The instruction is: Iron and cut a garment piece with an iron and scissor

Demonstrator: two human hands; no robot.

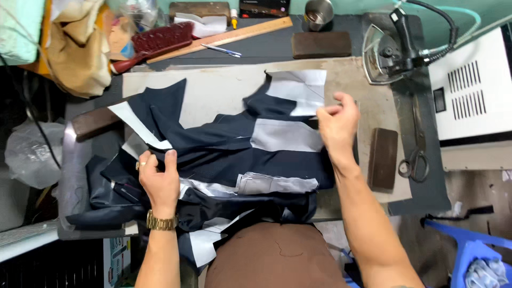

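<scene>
A dark navy garment (224,154) is spread on the pressing board (213,90), pinched at its edges by the left hand (160,178) and right hand (337,125); the iron (392,50) is parked untouched, so pressing seems not begun.

A dark rectangular device with a display panel (264,7) stands at the far edge of the worktop (341,37); its readout is too small to make out. A small dark rectangular panel (439,100) sits on the white ventilated machine (469,90) beyond the worktop's right edge. A white printed label with coloured marks (117,260) hangs below the near left corner.
</scene>
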